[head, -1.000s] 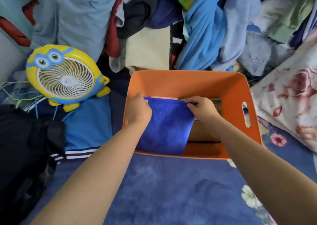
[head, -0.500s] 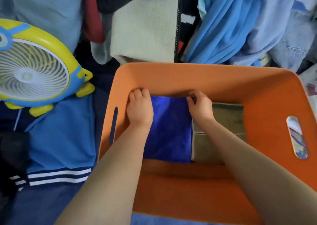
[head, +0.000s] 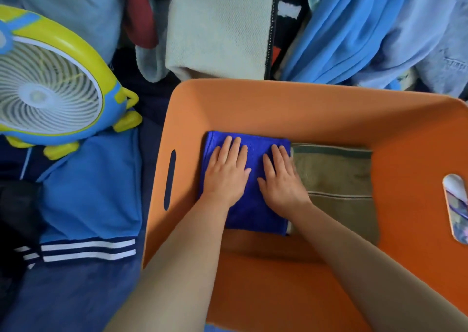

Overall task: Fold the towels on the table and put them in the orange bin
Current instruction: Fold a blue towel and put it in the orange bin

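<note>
There are two folded towels, one blue towel [head: 255, 215] and one olive towel [head: 336, 177], side by side in one orange bin [head: 278, 108]. Two hands lie flat on the blue one: the left hand [head: 225, 177] and the right hand [head: 281, 182]. One yellow-and-blue fan [head: 50, 88] stands left of the bin.

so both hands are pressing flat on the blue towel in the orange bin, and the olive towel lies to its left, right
Not quite. The head view shows the olive towel lying to the right of the blue towel, not the left. The rest holds: the left hand and right hand both press flat, fingers straight, on the blue towel inside the orange bin.
</note>
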Demonstrator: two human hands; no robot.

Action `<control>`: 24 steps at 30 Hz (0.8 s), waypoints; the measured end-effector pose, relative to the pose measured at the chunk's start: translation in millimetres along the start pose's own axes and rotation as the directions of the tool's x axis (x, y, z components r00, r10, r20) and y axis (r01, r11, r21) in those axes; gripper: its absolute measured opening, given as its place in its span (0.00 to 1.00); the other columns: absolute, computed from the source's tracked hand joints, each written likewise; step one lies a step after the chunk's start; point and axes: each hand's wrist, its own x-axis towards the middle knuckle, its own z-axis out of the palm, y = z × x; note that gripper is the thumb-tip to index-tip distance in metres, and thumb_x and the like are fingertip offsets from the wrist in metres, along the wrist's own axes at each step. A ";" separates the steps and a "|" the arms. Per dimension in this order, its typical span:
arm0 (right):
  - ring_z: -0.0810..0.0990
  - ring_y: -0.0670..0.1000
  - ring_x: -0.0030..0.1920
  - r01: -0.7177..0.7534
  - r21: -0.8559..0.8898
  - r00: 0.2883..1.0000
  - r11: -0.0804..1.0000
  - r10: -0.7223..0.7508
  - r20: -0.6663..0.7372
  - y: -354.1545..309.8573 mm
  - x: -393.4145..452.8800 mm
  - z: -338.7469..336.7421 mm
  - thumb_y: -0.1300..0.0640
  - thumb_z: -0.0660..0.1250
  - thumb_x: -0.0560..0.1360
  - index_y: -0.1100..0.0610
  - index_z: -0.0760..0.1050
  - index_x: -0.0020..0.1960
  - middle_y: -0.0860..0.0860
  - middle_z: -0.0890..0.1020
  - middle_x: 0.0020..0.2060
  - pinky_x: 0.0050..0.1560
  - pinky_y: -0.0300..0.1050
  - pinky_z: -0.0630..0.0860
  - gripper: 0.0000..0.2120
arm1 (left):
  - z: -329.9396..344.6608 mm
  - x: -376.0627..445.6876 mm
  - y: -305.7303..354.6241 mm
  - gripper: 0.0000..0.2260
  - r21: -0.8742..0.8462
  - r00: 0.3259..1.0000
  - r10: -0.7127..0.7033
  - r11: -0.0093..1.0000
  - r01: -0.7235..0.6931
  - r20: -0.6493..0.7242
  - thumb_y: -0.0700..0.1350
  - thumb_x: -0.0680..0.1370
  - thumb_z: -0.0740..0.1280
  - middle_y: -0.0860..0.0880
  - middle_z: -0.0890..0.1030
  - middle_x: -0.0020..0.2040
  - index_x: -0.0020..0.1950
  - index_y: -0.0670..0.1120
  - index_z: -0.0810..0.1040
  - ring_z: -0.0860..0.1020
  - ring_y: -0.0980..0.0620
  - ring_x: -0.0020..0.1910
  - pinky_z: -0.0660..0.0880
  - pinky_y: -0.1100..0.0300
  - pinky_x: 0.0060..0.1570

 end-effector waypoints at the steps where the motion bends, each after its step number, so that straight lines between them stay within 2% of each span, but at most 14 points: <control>1: 0.38 0.56 0.75 0.008 -0.005 1.000 1.000 -0.008 0.019 0.5 3.5 4.4 0.49 0.50 0.80 0.60 0.45 0.75 0.58 0.42 0.75 0.74 0.49 0.38 0.29 | 6.9 -0.4 -5.2 0.26 0.001 0.999 -0.036 0.999 0.036 0.041 0.53 0.80 0.52 0.45 0.50 0.77 0.75 0.44 0.51 0.46 0.46 0.76 0.45 0.52 0.74; 3: 0.36 0.55 0.74 0.026 -0.007 0.999 1.000 -0.026 0.029 0.8 9.1 10.7 0.46 0.48 0.79 0.58 0.42 0.75 0.57 0.39 0.75 0.73 0.48 0.36 0.30 | 20.8 -2.7 -13.4 0.27 -0.003 0.994 -0.083 0.997 0.083 0.072 0.54 0.81 0.50 0.46 0.44 0.77 0.76 0.47 0.45 0.41 0.45 0.76 0.41 0.51 0.73; 5: 0.35 0.54 0.74 0.031 -0.028 0.998 0.999 -0.029 0.057 -0.8 12.0 12.8 0.45 0.47 0.79 0.57 0.40 0.75 0.56 0.37 0.75 0.72 0.48 0.35 0.31 | 28.4 -3.5 -16.5 0.27 -0.037 0.988 -0.110 0.993 0.115 0.112 0.54 0.80 0.49 0.46 0.42 0.77 0.76 0.48 0.43 0.40 0.45 0.75 0.40 0.52 0.73; 12: 0.35 0.54 0.74 0.016 -0.055 0.986 0.998 -0.007 0.169 -0.3 12.8 -2.5 0.45 0.47 0.80 0.56 0.39 0.75 0.55 0.37 0.74 0.74 0.49 0.40 0.30 | 11.3 6.7 -13.5 0.27 -0.090 0.960 -0.112 0.986 0.139 0.255 0.54 0.81 0.51 0.46 0.41 0.77 0.76 0.48 0.44 0.40 0.44 0.75 0.44 0.51 0.73; 14: 0.36 0.53 0.75 0.016 -0.032 0.982 0.999 -0.009 0.188 -0.1 7.4 -16.2 0.47 0.48 0.80 0.57 0.41 0.75 0.55 0.38 0.75 0.74 0.49 0.42 0.28 | -7.7 7.7 -7.3 0.26 -0.086 0.956 -0.112 0.986 0.140 0.270 0.51 0.81 0.53 0.44 0.45 0.77 0.76 0.45 0.48 0.43 0.43 0.76 0.47 0.51 0.73; 17: 0.39 0.53 0.75 -0.007 0.023 0.987 1.000 0.004 0.162 0.8 -10.2 -44.9 0.51 0.49 0.81 0.57 0.47 0.75 0.55 0.43 0.76 0.74 0.47 0.44 0.26 | -43.0 2.4 3.8 0.21 -0.057 0.974 -0.066 0.995 0.080 0.216 0.46 0.80 0.56 0.41 0.53 0.76 0.72 0.41 0.59 0.51 0.44 0.75 0.54 0.52 0.71; 21: 0.45 0.53 0.76 0.018 0.048 0.997 0.999 -0.022 0.078 0.1 -43.8 -90.7 0.55 0.52 0.80 0.59 0.55 0.73 0.55 0.50 0.75 0.74 0.46 0.47 0.23 | -100.7 -11.8 21.3 0.15 -0.008 0.988 -0.020 1.000 0.022 0.153 0.41 0.78 0.57 0.42 0.65 0.69 0.65 0.40 0.67 0.62 0.43 0.69 0.63 0.52 0.64; 24: 0.51 0.53 0.75 0.074 0.026 0.997 0.997 -0.073 -0.036 -5.7 -78.7 -132.5 0.59 0.53 0.79 0.60 0.60 0.71 0.56 0.57 0.74 0.74 0.45 0.51 0.21 | -155.5 -31.0 40.6 0.11 0.040 0.997 0.003 0.999 -0.006 0.082 0.39 0.77 0.57 0.43 0.71 0.62 0.58 0.39 0.72 0.68 0.43 0.62 0.69 0.51 0.56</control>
